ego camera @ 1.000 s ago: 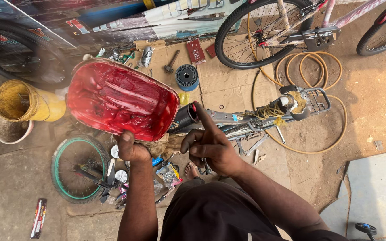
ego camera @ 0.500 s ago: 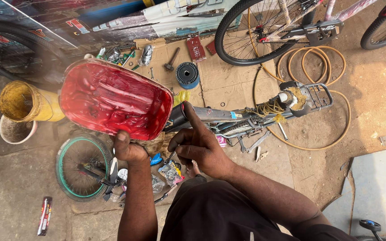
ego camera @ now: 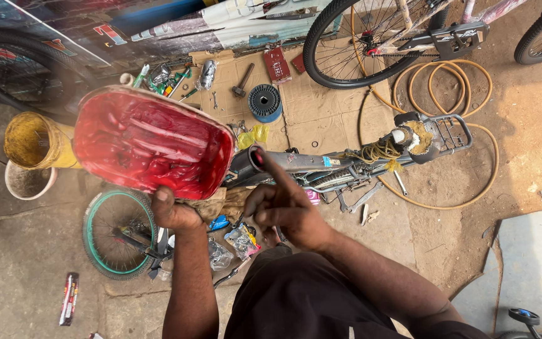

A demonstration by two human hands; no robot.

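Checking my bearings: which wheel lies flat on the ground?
The small green-rimmed wheel below the red tub, by the left hand; the other wheels stand upright.

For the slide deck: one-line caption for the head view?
Left hand holds red grease tub; right hand forefinger at bike frame tube.

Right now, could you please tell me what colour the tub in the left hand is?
Red: the tub, smeared inside, shows in the head view.

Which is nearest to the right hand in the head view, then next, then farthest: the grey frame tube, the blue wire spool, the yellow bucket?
From the right hand:
1. Grey frame tube, at the fingertip, just above.
2. Blue wire spool, farther up on the cardboard.
3. Yellow bucket, far left, beyond the red tub.
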